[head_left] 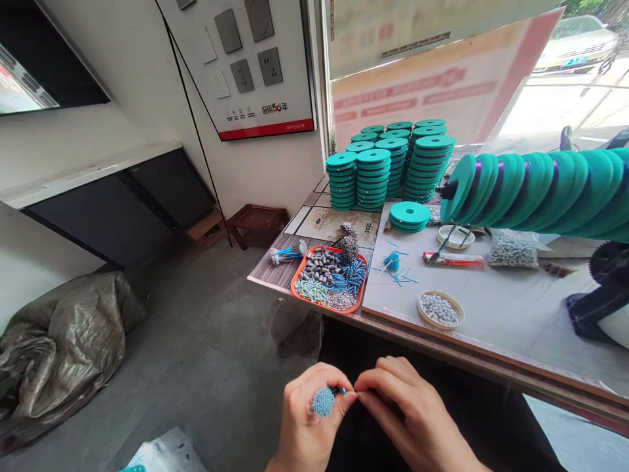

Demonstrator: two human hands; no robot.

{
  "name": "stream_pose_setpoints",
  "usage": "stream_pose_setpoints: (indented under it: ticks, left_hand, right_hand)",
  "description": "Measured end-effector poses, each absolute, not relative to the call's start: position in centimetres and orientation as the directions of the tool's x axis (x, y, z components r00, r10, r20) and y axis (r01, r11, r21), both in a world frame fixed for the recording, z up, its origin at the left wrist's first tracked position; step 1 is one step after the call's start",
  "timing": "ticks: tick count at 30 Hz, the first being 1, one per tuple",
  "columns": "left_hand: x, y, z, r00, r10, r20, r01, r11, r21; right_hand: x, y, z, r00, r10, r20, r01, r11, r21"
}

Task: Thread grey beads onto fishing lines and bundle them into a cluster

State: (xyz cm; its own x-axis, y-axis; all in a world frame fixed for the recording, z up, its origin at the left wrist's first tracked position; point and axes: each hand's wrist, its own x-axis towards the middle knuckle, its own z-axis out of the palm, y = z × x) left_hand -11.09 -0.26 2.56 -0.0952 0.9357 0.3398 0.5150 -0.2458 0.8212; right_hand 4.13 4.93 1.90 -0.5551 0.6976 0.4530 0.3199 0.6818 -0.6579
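My left hand [310, 419] is closed around a bundle of thin blue rods [323, 402], seen end-on, just off the table's front edge. A small dark piece with a blue tip [343, 391] shows between its thumb and forefinger. The fingertips of my right hand [410, 410] meet those of my left in a pinch; whatever they hold is too small to name. Beyond the hands an orange tray [293, 288] holds grey cylinders, blue striped pieces, pale green pieces and small silver beads. To its right a round dish [460, 317] contains grey beads.
Stacks of teal discs [373, 177] stand at the back of the table [393, 288]. A row of teal spools [540, 190] on a shaft juts in from the right. Loose blue sticks [392, 263], a red-handled cutter [455, 259] and a bag of beads [512, 250] lie there too.
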Motion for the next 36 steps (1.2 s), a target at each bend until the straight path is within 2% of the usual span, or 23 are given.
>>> stream_pose_setpoints:
  ticks: [8, 18, 36]
  left_hand:
    - [-11.20, -0.39, 2.32, -0.082, 0.915, 0.396, 0.615, -0.266, 0.742]
    - [-11.26, -0.34, 2.27, -0.070, 0.909, 0.412, 0.663, -0.266, 0.700]
    - [-11.17, -0.44, 2.26, -0.046, 0.901, 0.431, 0.689, -0.284, 0.667]
  right_hand:
    - [4.65, 4.92, 2.02, -0.611, 0.695, 0.379, 0.328, 0.658, -0.677]
    - [4.25, 4.81, 2.51, -0.575, 0.687, 0.444, 0.334, 0.693, -0.639]
    - [4.17, 4.79, 2.47, -0.566, 0.687, 0.456, 0.341, 0.699, -0.629]
